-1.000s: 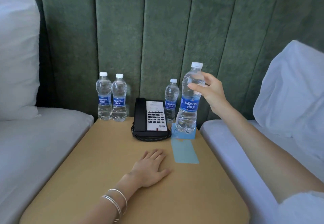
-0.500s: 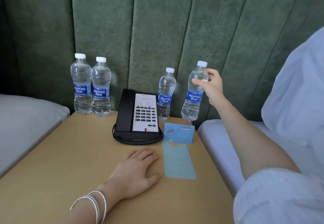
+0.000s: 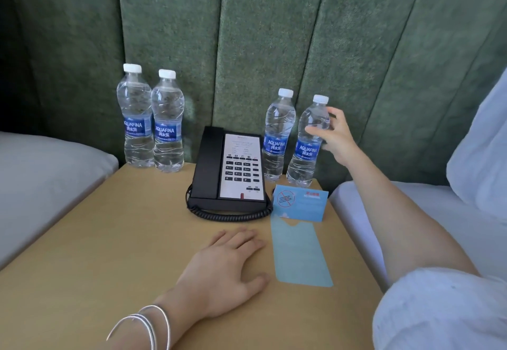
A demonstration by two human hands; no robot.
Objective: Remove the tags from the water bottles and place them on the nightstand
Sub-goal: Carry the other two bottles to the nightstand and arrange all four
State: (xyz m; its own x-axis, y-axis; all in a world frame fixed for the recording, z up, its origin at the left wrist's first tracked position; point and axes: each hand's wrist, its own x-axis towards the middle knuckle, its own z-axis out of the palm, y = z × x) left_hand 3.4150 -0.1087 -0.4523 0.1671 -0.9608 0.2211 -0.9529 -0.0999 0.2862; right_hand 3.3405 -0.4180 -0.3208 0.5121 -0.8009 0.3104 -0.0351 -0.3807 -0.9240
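Head view is showing the right hand [image 3: 338, 140] curling its thumb and fingers round the upper part of a water bottle [image 3: 306, 152], just under the cap. A second ago this hand was holding that bottle up in the air. Now the bottle's base is sitting on the back corner of the nightstand [image 3: 109, 240], leaning a little, just beside a second bottle [image 3: 277, 141] on the hand's inner side. The left hand [image 3: 227, 264] is lying palm down on the wood as before, fingers loosely spread and gripping nothing. A flat pale blue tag [image 3: 299, 253] is lying just to the outside of its thumb, between the two arms. Beyond the tag a folded blue no-smoking card [image 3: 300, 203] is standing, and beyond the left fingertips a black phone [image 3: 233, 168] is sitting. Two more bottles [image 3: 166, 130] are standing well past the left hand, on its far outer side. No tag is showing on any bottle neck here. Judging by that, the set-down is finishing this bottle's turn, and the right hand is only needing to let go. Whether further tags are remaining cannot be told.
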